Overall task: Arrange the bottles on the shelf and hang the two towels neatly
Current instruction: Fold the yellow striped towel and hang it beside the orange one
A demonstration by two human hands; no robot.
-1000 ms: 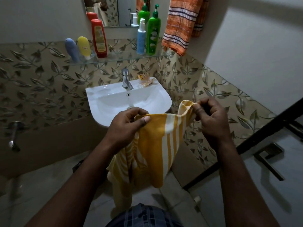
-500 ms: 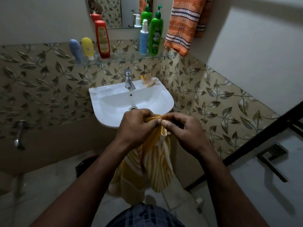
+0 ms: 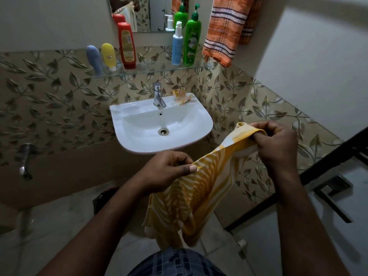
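A yellow and white striped towel [image 3: 191, 200] hangs in front of me, below the sink. My left hand [image 3: 167, 170] pinches its top edge at the left, and my right hand [image 3: 275, 144] grips the top edge at the right, held higher. An orange striped towel [image 3: 223, 34] hangs on the wall at the upper right. On the glass shelf [image 3: 155, 69] stand a blue tube [image 3: 94, 59], a yellow tube [image 3: 108, 55], a red bottle [image 3: 126, 46], a light blue pump bottle [image 3: 176, 46] and a green pump bottle [image 3: 192, 42].
A white sink [image 3: 159, 126] with a chrome tap [image 3: 158, 95] and a soap wrapper [image 3: 181, 96] juts from the tiled wall. A mirror [image 3: 151, 12] hangs above the shelf. A dark door frame [image 3: 328, 156] and handle [image 3: 334, 194] stand at the right. A wall tap [image 3: 25, 160] sticks out at the left.
My hands had come together at the towel's top edge, and now they have spread apart. My right hand has moved right and up, stretching the edge out.
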